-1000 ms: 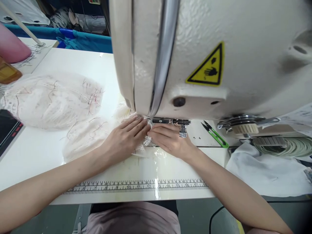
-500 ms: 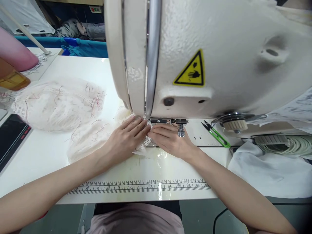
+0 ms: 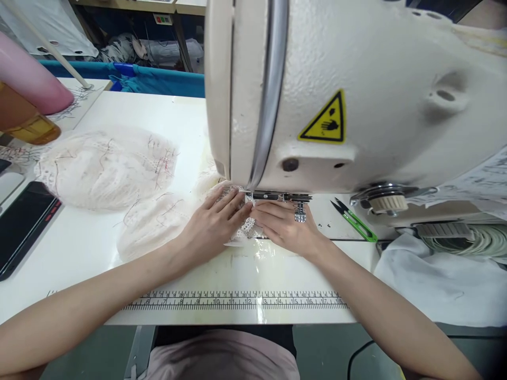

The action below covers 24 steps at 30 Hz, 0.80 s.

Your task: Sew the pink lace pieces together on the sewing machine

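Note:
A cream sewing machine head (image 3: 356,89) fills the upper right and hides the needle. Under it lies a strip of white lace trim (image 3: 249,228) joined to pale lace fabric (image 3: 154,224). My left hand (image 3: 214,224) lies flat on the fabric, fingers stretched toward the presser foot. My right hand (image 3: 283,224) rests flat beside it, fingertips pressing the lace; both hands almost touch at the fingertips. A knurled metal screw (image 3: 300,214) stands just behind my right hand.
More lace pieces with loose threads (image 3: 106,166) lie at the left. A black phone (image 3: 24,221) sits at the table's left edge. Green thread snips (image 3: 356,221) lie right of the machine. White cloth (image 3: 435,279) hangs at the right. A printed ruler (image 3: 237,301) runs along the front edge.
Both hands stay flat on the lace under the machine. The view has shifted slightly, so everything sits a little further right than before.

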{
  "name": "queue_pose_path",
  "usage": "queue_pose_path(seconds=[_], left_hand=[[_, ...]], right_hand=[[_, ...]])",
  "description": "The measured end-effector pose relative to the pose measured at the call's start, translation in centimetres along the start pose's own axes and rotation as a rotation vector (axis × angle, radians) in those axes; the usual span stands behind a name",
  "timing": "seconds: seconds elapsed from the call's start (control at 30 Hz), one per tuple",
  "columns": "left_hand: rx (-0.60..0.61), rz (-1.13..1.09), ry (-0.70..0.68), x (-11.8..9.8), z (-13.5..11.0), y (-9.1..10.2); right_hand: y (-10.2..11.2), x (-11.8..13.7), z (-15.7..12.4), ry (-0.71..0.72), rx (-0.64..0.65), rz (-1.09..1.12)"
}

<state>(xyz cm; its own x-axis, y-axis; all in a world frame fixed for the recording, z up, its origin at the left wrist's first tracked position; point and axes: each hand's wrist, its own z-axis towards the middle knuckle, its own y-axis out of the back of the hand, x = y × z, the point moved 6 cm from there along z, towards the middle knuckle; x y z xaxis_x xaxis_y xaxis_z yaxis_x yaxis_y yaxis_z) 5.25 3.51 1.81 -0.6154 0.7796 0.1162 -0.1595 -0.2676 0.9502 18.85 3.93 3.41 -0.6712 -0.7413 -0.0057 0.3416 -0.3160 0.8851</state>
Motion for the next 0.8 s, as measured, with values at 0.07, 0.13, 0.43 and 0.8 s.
queue_pose_path(seconds=[0.07, 0.13, 0.43, 0.8], left_hand=[[0.001, 0.004, 0.006, 0.0, 0.1, 0.0], [-0.005, 0.004, 0.005, 0.0, 0.0, 0.1], [-0.071, -0.016, -0.066, 0.3, -0.9, 0.1], [0.061, -0.052, -0.089, 2.4, -0.9, -0.3]], right_hand=[[-0.1, 0.0, 0.0, 0.002, -0.016, 0.026], [-0.1, 0.0, 0.0, 0.0, -0.019, 0.047], [-0.8, 0.9, 0.1, 0.072, 0.069, 0.024], [-1.5, 1.9, 0.1, 0.086, 0.014, -0.05]])
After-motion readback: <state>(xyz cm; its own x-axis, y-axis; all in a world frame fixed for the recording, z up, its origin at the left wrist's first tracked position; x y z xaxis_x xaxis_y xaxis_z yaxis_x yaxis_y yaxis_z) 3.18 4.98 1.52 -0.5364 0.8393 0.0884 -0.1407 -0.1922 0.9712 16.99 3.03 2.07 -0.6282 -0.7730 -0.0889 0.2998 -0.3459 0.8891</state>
